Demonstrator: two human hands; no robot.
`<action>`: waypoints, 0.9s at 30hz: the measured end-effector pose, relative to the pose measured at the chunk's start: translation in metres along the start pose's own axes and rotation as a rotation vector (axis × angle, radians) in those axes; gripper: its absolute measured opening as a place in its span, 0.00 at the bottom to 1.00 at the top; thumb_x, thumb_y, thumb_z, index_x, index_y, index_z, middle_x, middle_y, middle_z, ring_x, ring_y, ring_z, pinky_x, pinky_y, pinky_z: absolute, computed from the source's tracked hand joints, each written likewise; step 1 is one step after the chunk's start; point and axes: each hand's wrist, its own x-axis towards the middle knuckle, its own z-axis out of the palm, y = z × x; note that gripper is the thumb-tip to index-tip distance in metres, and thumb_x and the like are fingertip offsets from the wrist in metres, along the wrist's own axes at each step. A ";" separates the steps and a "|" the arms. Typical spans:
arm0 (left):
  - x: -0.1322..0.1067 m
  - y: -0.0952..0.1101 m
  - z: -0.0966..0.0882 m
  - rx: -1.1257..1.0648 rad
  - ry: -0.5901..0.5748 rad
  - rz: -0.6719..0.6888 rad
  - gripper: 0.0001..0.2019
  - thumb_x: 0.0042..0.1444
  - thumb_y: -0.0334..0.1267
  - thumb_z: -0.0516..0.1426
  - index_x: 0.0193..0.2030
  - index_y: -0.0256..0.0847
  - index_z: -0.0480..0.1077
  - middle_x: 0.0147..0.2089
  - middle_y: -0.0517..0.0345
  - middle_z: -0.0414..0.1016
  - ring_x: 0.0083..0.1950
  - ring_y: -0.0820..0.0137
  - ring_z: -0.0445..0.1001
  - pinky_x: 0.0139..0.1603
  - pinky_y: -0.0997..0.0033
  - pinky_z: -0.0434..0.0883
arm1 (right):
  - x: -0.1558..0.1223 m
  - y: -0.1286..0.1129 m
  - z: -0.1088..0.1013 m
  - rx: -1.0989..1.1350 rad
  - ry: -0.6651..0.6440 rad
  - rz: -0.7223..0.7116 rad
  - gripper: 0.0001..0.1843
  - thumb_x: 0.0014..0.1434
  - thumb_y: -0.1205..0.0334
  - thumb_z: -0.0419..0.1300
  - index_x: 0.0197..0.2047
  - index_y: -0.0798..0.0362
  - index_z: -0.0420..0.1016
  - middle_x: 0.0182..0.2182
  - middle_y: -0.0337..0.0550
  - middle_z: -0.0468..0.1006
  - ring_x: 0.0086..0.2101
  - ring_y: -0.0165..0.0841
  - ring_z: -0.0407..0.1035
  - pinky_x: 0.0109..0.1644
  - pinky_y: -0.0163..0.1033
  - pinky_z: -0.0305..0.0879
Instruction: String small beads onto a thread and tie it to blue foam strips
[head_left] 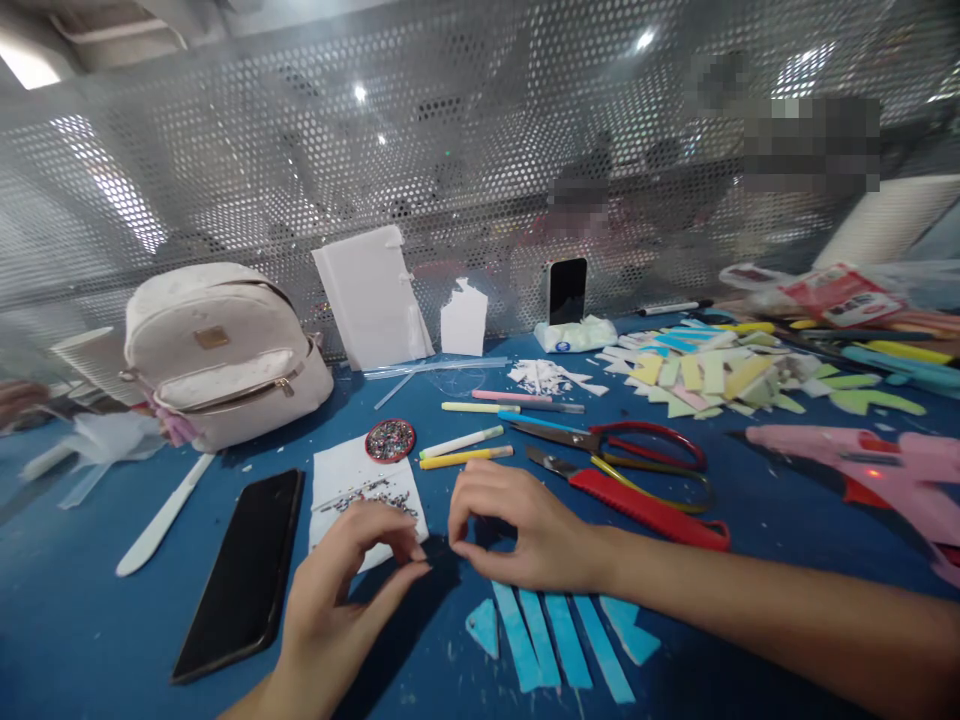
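Everywhere around a white sheet of paper (328, 470), tools and scraps crowd a blue tabletop (90, 640). Left of the sheet lie a black phone (244, 570) and a white plastic knife (165, 517), with a pale backpack (217, 345) beyond them. To its right are markers (461, 443), scissors (596, 438) and a red-handled cutting tool (645, 506); farther right, a pink glue gun (832, 445) and a heap of cut pieces (697, 372). Blue strips (568, 640) lie fanned to the right of the sheet, on its near side, running up to the right hand (551, 535), which hides some of their ends. The left hand (319, 590) blocks the sheet's near-left corner. A small red-rimmed dish (390, 461) at the sheet's far-right corner holds tiny beads, with loose beads (375, 493) scattered on the paper. At the sheet's near edge, the left hand curls thumb and forefinger almost tip to tip; just right of the sheet, the right hand bends into a ring. Whether either pair of fingertips pinches something fine cannot be told.
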 end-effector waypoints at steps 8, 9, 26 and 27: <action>-0.002 -0.001 -0.003 0.000 -0.004 0.003 0.17 0.57 0.22 0.60 0.49 0.43 0.69 0.37 0.57 0.74 0.35 0.69 0.75 0.38 0.70 0.75 | -0.001 0.001 0.001 0.021 0.035 0.001 0.04 0.61 0.69 0.57 0.33 0.53 0.69 0.30 0.41 0.75 0.32 0.32 0.66 0.39 0.40 0.63; -0.002 -0.001 -0.004 -0.002 -0.005 0.005 0.17 0.57 0.21 0.60 0.49 0.43 0.69 0.37 0.57 0.73 0.36 0.69 0.75 0.38 0.70 0.75 | -0.001 0.001 0.001 0.029 0.041 0.000 0.04 0.60 0.69 0.57 0.33 0.53 0.69 0.30 0.41 0.75 0.32 0.32 0.66 0.39 0.40 0.63; -0.004 -0.004 -0.004 -0.020 -0.030 -0.010 0.17 0.57 0.21 0.60 0.49 0.43 0.68 0.38 0.58 0.73 0.36 0.70 0.75 0.39 0.70 0.74 | -0.001 0.000 0.000 0.034 0.022 -0.004 0.04 0.60 0.70 0.57 0.33 0.53 0.69 0.30 0.40 0.75 0.31 0.31 0.65 0.39 0.39 0.61; -0.004 -0.003 -0.004 -0.019 -0.027 -0.010 0.17 0.57 0.21 0.60 0.49 0.43 0.68 0.38 0.58 0.73 0.36 0.70 0.74 0.39 0.70 0.74 | -0.001 0.000 0.000 0.033 0.021 -0.003 0.04 0.60 0.70 0.57 0.33 0.53 0.69 0.30 0.40 0.75 0.31 0.31 0.65 0.39 0.39 0.61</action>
